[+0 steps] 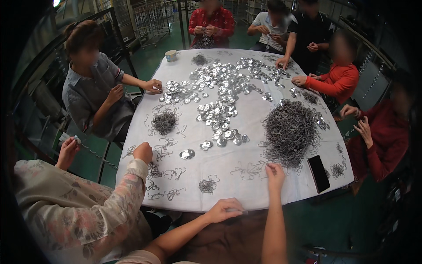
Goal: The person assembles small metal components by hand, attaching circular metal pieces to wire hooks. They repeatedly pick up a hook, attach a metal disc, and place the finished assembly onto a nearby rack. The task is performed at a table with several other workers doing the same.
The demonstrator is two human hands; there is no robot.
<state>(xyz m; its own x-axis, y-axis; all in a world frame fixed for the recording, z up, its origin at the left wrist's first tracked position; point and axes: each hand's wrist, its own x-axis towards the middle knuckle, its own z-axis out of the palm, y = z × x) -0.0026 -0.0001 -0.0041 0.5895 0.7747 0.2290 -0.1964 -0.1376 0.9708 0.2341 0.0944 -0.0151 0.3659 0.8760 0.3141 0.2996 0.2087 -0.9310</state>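
Note:
At the table's near edge, my left hand [225, 210] is closed, with a small shiny metal piece [245, 212] showing at its fingertips. My right hand [275, 174] reaches over the cloth, thumb and fingers pinched together; whatever they may hold is too small to make out. Beside those fingertips lie loose bent wire hooks [248, 170]. A large tangled heap of wire hooks [290, 132] rises just beyond my right hand. Farther off, in front of my left hand, sits a small clump of hooks [208, 185]. Shiny silver discs [224, 110] spread across the middle of the table.
White cloth covers the table [237, 193]. A black phone [318, 174] lies right of the heap. Close on my left, a co-worker's hand [143, 152] is over more hooks [165, 123]. Several other people work around the far sides. A small tub [170, 56] stands at the far left.

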